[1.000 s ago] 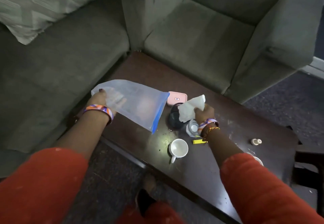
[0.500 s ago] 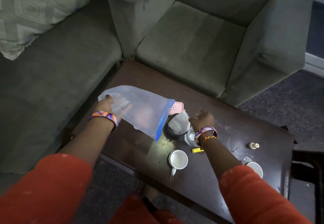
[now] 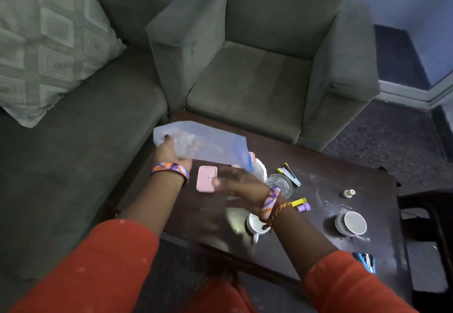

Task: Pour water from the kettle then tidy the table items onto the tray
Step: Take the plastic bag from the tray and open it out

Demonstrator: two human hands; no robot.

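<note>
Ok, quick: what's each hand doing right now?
Left hand: shut on the plastic bag, held above the table.
Right hand: motion-blurred, at the pink case; grip cannot be told.

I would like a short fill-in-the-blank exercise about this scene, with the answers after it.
1. The left hand holds up a clear plastic ____.
2. The small case near the right hand is ____ in colour.
3. The number of white cups on the table is ____.

Answers: bag; pink; two

Pink case point(image 3: 206, 182); white cups point(image 3: 353, 223); dark brown table point(image 3: 343, 165); orange sleeves point(image 3: 103, 268).
</note>
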